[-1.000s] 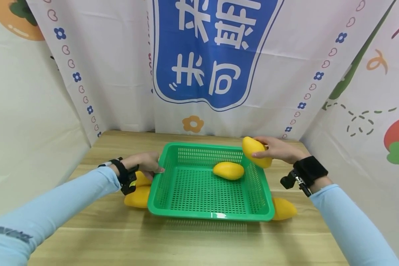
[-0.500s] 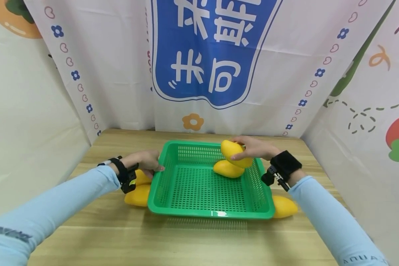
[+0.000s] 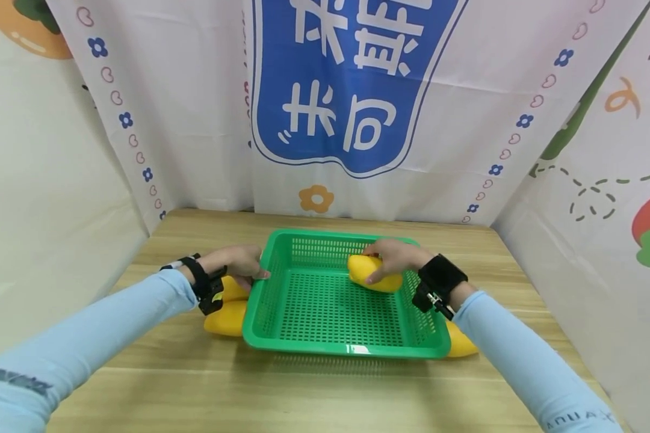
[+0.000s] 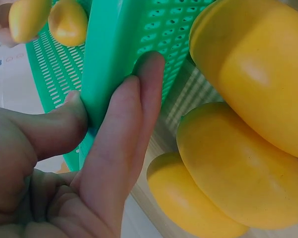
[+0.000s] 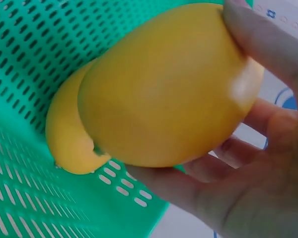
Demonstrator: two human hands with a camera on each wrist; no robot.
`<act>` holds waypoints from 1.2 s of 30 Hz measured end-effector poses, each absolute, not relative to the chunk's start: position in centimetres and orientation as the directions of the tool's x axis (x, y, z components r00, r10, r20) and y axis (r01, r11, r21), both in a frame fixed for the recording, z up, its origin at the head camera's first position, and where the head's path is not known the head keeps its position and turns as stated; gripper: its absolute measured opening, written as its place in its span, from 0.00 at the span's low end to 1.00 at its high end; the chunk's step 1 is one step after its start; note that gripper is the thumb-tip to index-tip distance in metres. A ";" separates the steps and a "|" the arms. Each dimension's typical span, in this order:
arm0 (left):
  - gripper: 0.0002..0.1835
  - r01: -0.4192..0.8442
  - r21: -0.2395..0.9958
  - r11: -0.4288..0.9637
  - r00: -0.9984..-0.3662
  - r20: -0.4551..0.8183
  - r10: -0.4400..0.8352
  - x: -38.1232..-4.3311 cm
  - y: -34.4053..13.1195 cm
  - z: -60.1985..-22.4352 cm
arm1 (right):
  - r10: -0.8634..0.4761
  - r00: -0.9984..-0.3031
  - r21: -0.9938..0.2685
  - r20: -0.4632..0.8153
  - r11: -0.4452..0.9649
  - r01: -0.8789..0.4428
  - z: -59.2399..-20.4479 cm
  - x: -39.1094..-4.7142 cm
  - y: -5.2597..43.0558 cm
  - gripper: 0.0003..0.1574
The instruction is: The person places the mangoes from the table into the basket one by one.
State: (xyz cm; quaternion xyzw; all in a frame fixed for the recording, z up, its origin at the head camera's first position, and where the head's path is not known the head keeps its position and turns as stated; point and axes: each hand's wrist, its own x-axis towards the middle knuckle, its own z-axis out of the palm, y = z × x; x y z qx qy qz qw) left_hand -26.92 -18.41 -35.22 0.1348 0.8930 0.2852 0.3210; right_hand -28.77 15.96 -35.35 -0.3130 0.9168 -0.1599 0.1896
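My left hand (image 3: 241,264) pinches the left rim of a green plastic basket (image 3: 346,350), thumb inside and fingers outside in the left wrist view. My right hand (image 3: 394,260) is over the back right part of the basket and grips a yellow mango (image 5: 169,89) between thumb and fingers. Under it, partly hidden, a second mango (image 5: 67,129) lies in the basket. Outside the left wall, close to my left fingers, are three more mangoes, among them a big one (image 4: 258,64) and a lower one (image 4: 188,198).
Another mango (image 3: 460,341) lies outside the basket's right front corner, partly covered by my right forearm. The basket stands on a wooden table (image 3: 325,397). A printed cloth (image 3: 206,120) hangs behind the table, with cloth on both sides too.
My right hand has carried its mango leftward from beyond the basket's right rim, then down to the mango inside. My left hand stays on the rim.
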 end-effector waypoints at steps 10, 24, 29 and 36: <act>0.10 0.057 0.589 0.806 -0.756 -0.501 0.420 -26.9 -18.5 -35.1 | -0.610 -0.746 -0.298 -0.268 0.789 -0.538 -36.5 -27.5 15.4 0.36; 0.10 0.056 0.588 0.807 -0.751 -0.508 0.422 -26.9 -18.3 -34.9 | -0.605 -0.746 -0.226 -0.280 0.797 -0.561 -37.3 -27.0 14.9 0.35; 0.10 0.052 0.588 0.807 -0.753 -0.508 0.419 -26.8 -18.4 -34.8 | -0.604 -0.750 -0.196 -0.269 0.797 -0.572 -37.5 -26.5 14.5 0.35; 0.10 0.060 0.581 0.811 -0.756 -0.505 0.417 -26.8 -18.3 -34.9 | -0.556 -0.775 -0.165 -0.300 0.831 -0.532 -38.3 -25.9 14.1 0.35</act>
